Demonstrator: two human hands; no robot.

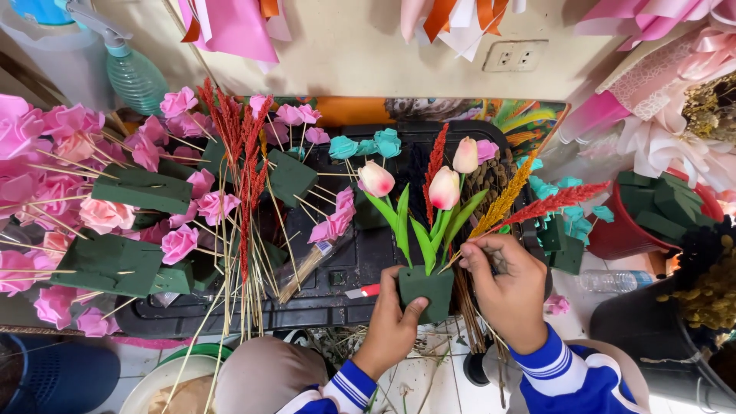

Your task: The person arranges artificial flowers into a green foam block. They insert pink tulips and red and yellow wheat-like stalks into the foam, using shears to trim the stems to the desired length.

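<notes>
My left hand [392,326] grips a dark green foam block [424,289] from below and the left. Three pink-white tulips [445,186] with green leaves stand in the block, along with a red plume stem. My right hand [504,285] pinches thin stems at the block's right side: a yellow-orange plume [505,199] and a red plume [552,202] that slant up to the right. Both wrists wear blue sleeves with white stripes.
Green foam blocks [142,188] stuck with pink paper roses on wooden skewers fill the left. Red plume stems [244,153] stand beside them. Teal paper flowers [368,146] sit over a black tray [322,303]. A red pot [613,238] of foam pieces is at right; a spray bottle [132,73] at top left.
</notes>
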